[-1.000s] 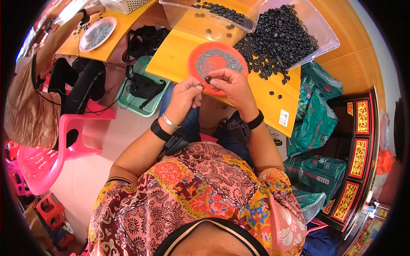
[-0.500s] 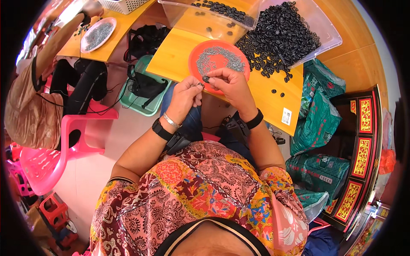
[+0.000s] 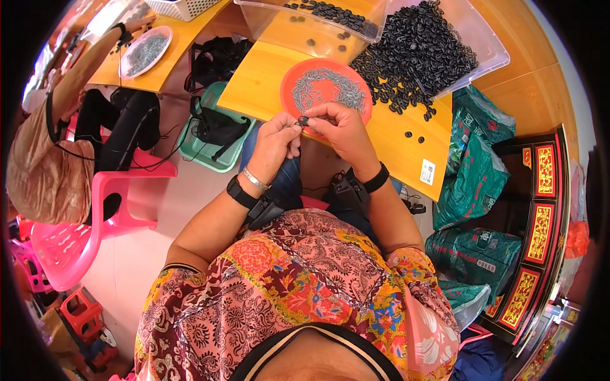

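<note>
My right hand [image 3: 340,132] pinches a small round black plastic piece [image 3: 304,120] between thumb and fingers. Against it, the fingertips of my left hand [image 3: 277,138] are closed, with the other fingers curled; what they hold is too small to make out. Both hands meet just over the near rim of a red plate [image 3: 289,95]. Many short grey metal screws or pins [image 3: 346,92] lie on that plate, spread in a ring. Right of the plate, a heap of similar black pieces [image 3: 419,54] spills from a clear plastic bin onto the yellow table [image 3: 254,79].
Another clear bin [image 3: 267,25] stands at the table's far side. Two loose black pieces [image 3: 414,136] lie near a white label. Green bags [image 3: 476,171] crowd the right. At left, a green basket [image 3: 219,159] sits by a pink chair [image 3: 101,209] with a person on it.
My right hand has brought the black piece slightly left and down, against my left fingertips. At left, the other person's arm has reached farther over their table.
</note>
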Available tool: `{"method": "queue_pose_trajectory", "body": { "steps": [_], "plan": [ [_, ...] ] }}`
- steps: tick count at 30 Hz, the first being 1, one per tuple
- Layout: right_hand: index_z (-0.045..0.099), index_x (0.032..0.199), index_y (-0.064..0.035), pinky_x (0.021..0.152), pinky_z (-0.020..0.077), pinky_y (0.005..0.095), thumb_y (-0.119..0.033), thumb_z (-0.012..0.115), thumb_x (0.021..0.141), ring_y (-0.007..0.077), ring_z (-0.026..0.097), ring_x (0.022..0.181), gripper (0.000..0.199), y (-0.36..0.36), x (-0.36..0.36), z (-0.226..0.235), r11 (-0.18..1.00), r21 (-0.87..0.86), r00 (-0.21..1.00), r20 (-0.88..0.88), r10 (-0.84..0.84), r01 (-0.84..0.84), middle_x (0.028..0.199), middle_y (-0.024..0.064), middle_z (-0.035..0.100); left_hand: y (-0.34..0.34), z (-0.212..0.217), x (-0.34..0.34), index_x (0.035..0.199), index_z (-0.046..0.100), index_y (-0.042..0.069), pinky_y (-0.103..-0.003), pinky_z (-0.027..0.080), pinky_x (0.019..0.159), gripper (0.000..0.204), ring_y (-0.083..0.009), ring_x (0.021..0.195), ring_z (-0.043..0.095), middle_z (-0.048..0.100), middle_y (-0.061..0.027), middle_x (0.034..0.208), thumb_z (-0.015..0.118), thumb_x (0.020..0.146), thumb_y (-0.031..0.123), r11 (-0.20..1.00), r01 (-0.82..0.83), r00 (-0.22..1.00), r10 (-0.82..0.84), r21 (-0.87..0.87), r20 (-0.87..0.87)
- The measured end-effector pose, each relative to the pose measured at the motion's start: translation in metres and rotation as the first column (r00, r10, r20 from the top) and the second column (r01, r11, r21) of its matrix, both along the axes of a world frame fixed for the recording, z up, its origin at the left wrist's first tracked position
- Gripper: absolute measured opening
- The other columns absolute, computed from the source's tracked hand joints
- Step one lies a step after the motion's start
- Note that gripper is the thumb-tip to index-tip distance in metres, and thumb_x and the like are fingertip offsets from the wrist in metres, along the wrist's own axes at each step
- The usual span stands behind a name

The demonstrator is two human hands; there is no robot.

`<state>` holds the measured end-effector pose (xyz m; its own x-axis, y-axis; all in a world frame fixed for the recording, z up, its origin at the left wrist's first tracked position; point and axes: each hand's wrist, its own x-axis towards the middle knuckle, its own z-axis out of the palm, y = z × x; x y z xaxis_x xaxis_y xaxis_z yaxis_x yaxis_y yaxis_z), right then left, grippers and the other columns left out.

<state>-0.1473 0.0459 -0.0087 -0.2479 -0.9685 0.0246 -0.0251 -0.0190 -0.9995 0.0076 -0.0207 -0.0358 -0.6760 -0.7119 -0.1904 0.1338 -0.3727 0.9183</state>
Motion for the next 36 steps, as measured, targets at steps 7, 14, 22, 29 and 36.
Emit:
{"method": "queue_pose_trajectory", "body": {
  "steps": [7,14,22,29,36],
  "plan": [
    [0.065,0.094,0.0029,0.07,0.0497,0.0223,-0.004,0.061,0.083,0.0087,0.061,0.078,0.014,0.002,0.003,-0.01,1.0,-0.005,0.998,0.058,-0.012,0.012,0.085,0.0051,0.067,0.001,0.001,-0.001,0.084,0.054,0.005,-0.019,0.037,0.043,0.008,-0.0075,0.048,0.05,0.054,-0.0003,0.062,0.051,0.088,0.012,1.0,-0.007,1.0,0.007,0.003,0.01],
    [0.065,0.093,0.0033,0.068,0.0501,0.0226,-0.004,0.06,0.083,0.009,0.061,0.076,0.013,0.003,0.004,-0.005,0.997,0.065,0.997,0.061,-0.047,0.043,0.083,0.0048,0.066,0.001,0.001,-0.001,0.084,0.054,0.004,-0.02,0.038,0.045,0.011,-0.0099,0.048,0.05,0.055,-0.0023,0.062,0.05,0.088,0.013,0.999,0.016,0.999,-0.015,-0.033,0.043],
    [0.065,0.092,0.0024,0.068,0.0501,0.0234,-0.004,0.061,0.083,0.0097,0.061,0.076,0.012,0.002,0.005,-0.01,0.998,0.022,0.996,0.051,-0.066,0.065,0.083,0.0056,0.067,0.002,0.001,-0.002,0.083,0.054,0.004,-0.02,0.037,0.045,0.011,-0.0095,0.048,0.049,0.054,-0.0023,0.061,0.049,0.088,0.013,1.0,-0.001,1.0,0.001,-0.013,0.023],
    [0.066,0.091,0.0018,0.068,0.0495,0.0237,-0.004,0.061,0.082,0.0099,0.062,0.076,0.012,0.002,0.007,-0.018,0.996,-0.009,0.995,0.05,-0.091,0.091,0.083,0.0058,0.067,0.002,-0.001,-0.001,0.083,0.054,0.004,-0.019,0.036,0.042,0.01,-0.0084,0.047,0.049,0.053,-0.0013,0.061,0.05,0.087,0.011,1.0,-0.023,1.0,0.023,0.016,0.012],
    [0.066,0.093,0.0012,0.068,0.0493,0.0236,-0.004,0.061,0.083,0.01,0.062,0.076,0.013,0.002,0.007,-0.018,0.997,-0.001,0.996,0.056,-0.075,0.075,0.083,0.006,0.068,0.001,0.0,-0.001,0.082,0.054,0.003,-0.019,0.035,0.041,0.01,-0.0087,0.047,0.049,0.053,-0.0015,0.061,0.05,0.086,0.011,1.0,-0.011,0.999,0.012,-0.008,0.039]
  ]
}}
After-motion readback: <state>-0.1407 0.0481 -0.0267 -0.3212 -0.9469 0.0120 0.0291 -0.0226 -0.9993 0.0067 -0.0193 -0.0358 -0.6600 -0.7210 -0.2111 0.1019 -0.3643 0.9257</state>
